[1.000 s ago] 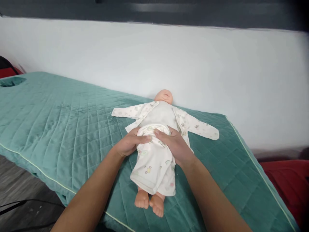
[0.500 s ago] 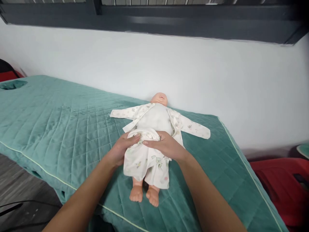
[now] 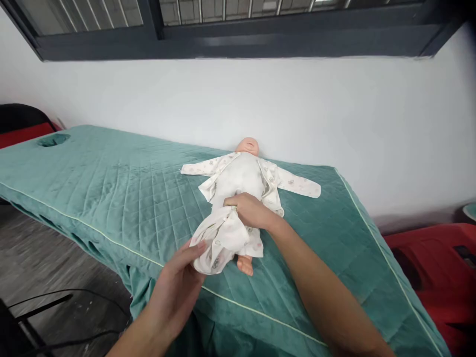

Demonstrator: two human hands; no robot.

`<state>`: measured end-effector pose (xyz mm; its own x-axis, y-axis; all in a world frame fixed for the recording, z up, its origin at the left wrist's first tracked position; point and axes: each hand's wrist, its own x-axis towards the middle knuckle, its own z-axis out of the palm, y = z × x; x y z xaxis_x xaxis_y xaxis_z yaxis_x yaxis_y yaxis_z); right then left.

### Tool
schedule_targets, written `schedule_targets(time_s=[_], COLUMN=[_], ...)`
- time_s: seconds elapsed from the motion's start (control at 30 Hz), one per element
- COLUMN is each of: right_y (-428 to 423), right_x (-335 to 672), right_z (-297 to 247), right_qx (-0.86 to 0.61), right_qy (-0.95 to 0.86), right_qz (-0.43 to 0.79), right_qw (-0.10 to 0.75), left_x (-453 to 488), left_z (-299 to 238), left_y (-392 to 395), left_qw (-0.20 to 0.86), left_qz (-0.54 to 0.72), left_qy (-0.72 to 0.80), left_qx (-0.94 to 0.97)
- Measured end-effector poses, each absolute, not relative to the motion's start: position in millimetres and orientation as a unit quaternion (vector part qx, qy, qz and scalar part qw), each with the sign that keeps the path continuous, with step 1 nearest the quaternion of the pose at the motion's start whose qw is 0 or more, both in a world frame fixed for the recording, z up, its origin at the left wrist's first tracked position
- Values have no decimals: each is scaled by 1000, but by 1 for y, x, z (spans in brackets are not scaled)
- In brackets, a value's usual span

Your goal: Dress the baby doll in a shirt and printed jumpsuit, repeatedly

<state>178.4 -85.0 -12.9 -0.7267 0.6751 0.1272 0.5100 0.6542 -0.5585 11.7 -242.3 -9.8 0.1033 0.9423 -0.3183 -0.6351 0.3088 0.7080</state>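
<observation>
A baby doll (image 3: 248,147) lies on its back on a green quilted table (image 3: 111,183), head towards the wall. It wears an open white printed top (image 3: 293,183) with sleeves spread out. White printed trousers (image 3: 223,238) are bunched around its legs, and one bare foot (image 3: 245,266) shows. My right hand (image 3: 250,210) is closed on the trousers' waistband at the doll's hips. My left hand (image 3: 177,287) grips the lower end of the trousers, near the table's front edge.
A white wall runs behind the table, with a dark-framed window (image 3: 230,25) above. A face hole (image 3: 54,140) is at the table's far left. Red furniture (image 3: 431,267) stands at the right. Cables (image 3: 44,302) lie on the grey floor at the left.
My left hand has left the waistband and moved down to the trouser leg ends, bunching the cloth over one foot. The camera has tilted up, showing the window.
</observation>
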Motion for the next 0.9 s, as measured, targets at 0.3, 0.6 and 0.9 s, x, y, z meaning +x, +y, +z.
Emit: schedule_targets(time_s=[0.3, 0.6, 0.9], right_y=[-81, -91, -97], right_x=[181, 175, 172], right_z=[-16, -14, -12], right_qx=[-311, -343, -363], right_qy=[-919, -926, -921], right_qz=[228, 150, 143], right_qw=[80, 41, 20], left_x=[43, 11, -20], left_z=[-42, -68, -63], left_y=[-272, -269, -246], left_qw=[686, 607, 500], left_qz=[605, 595, 394], left_qy=[397, 496, 649], left_qx=[80, 180, 416])
